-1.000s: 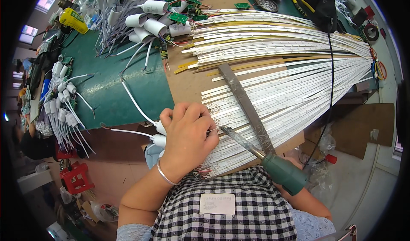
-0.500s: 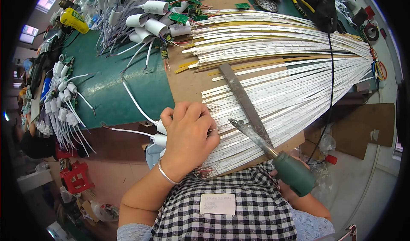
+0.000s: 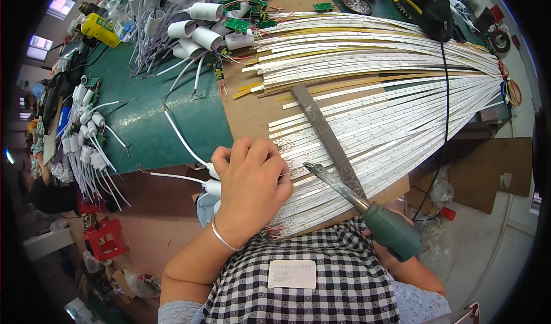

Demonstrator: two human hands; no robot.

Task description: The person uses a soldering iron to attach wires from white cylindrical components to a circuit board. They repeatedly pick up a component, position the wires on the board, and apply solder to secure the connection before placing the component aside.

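Observation:
My left hand (image 3: pixel 252 177), with a silver bangle, rests knuckles up over the left ends of the white LED strips (image 3: pixel 356 114). Its fingers are curled and pinched; what they grip is hidden beneath them. Beside its thumb side and palm, two white cylindrical lamp caps (image 3: pixel 212 187) with white cables are partly covered. My right hand (image 3: pixel 385 256), mostly behind the handle, is closed around a green-handled soldering iron (image 3: pixel 393 231). The iron's dark tip points up and left, a short way right of my left fingers. A flat grey metal bar (image 3: pixel 328 141) lies across the strips.
White cylindrical caps (image 3: pixel 205 37) with green circuit boards heap at the back left; a smaller bunch (image 3: pixel 86 131) lies further left. A yellow bottle (image 3: pixel 100 30) stands behind. A black cable (image 3: pixel 446 105) crosses the strips. Brown board (image 3: pixel 238 108) lies under them on the green table (image 3: pixel 143 126).
The soldering iron has shifted slightly left and its tip is a little lower. My left hand stays pinched at nearly the same place.

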